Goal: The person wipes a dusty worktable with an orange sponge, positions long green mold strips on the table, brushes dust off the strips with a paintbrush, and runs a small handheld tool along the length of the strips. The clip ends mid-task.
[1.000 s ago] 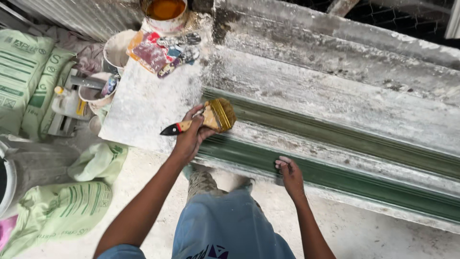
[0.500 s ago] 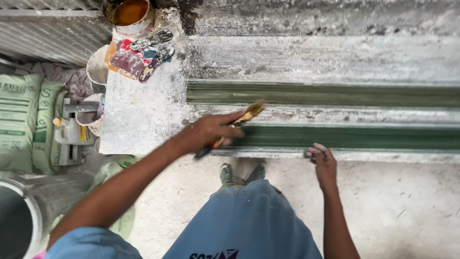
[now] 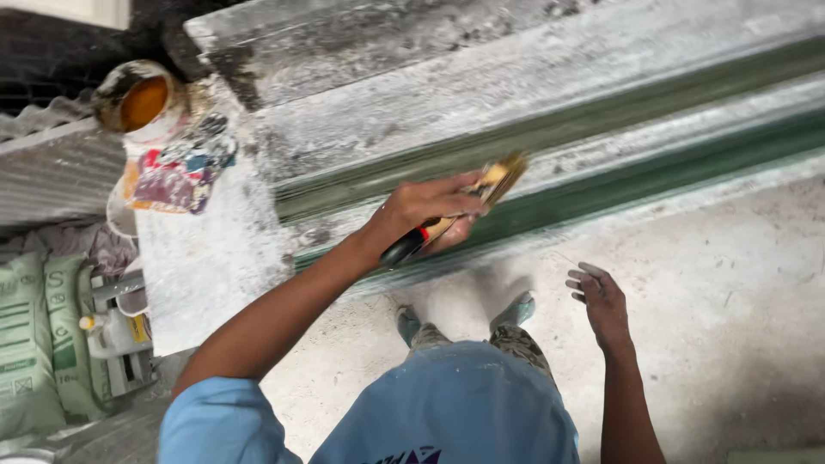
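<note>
Up close, the brush [image 3: 464, 209] lies slantwise in the left hand [image 3: 421, 210], whose grip is clenched round the black-and-red handle; the yellowish bristles point up and to the right and meet the green-painted groove [image 3: 601, 185] of a long moulded slab [image 3: 533, 94]; the picture is blurred there, so I cannot tell how firmly the bristles press; the slab runs from the middle to the right edge of the view, whitish and dusty, with a second greenish groove above the first. The right hand [image 3: 601, 301] hangs below the slab's near edge, over the floor [image 3: 730, 283], its grip released, fingers spread, holding nothing and touching nothing. Below both hands are the person's blue shirt [image 3: 447, 404] and two shoes [image 3: 464, 322] on the floor, just beside the slab's near edge. Left of the left arm, a flat white board [image 3: 206, 266] lies against the slab's left end; at its far end rests a paint-smeared rag [image 3: 176, 167], and just beyond that stands an open tin [image 3: 142, 99] of orange-brown liquid. Further left, near the floor, are a small machine [image 3: 116, 331] and green printed sacks [image 3: 39, 344] stacked side by side; grey corrugated sheet [image 3: 51, 176] lies behind them.
</note>
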`<act>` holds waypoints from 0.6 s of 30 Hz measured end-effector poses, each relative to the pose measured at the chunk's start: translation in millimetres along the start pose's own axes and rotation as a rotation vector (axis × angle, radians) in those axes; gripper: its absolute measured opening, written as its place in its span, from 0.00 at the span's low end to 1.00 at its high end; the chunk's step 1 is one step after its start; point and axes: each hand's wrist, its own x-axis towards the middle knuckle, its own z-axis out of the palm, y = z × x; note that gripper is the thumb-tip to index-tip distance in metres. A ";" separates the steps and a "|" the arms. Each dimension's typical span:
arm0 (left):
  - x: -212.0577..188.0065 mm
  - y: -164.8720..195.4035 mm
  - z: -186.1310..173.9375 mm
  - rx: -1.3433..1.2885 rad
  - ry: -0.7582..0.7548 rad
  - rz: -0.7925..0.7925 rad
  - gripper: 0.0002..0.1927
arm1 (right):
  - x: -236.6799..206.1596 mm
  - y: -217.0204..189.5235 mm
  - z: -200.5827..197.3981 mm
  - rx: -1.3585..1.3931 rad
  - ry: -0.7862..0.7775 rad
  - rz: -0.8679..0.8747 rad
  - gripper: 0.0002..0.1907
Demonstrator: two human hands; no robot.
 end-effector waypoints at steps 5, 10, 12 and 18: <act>99.6 -12.0 82.9 -0.025 -0.060 0.213 0.14 | 29.3 20.2 -77.1 0.076 0.010 -0.011 0.20; 208.6 -13.9 168.1 -0.096 -0.078 0.219 0.13 | 74.6 24.7 -187.9 -0.003 0.044 -0.048 0.19; 241.1 -2.5 213.9 -0.042 0.064 0.272 0.13 | 89.1 18.6 -230.3 -0.023 0.032 -0.071 0.19; 384.0 -6.0 302.7 -0.387 -0.227 0.364 0.19 | 103.9 -14.3 -362.6 -0.046 0.046 -0.088 0.21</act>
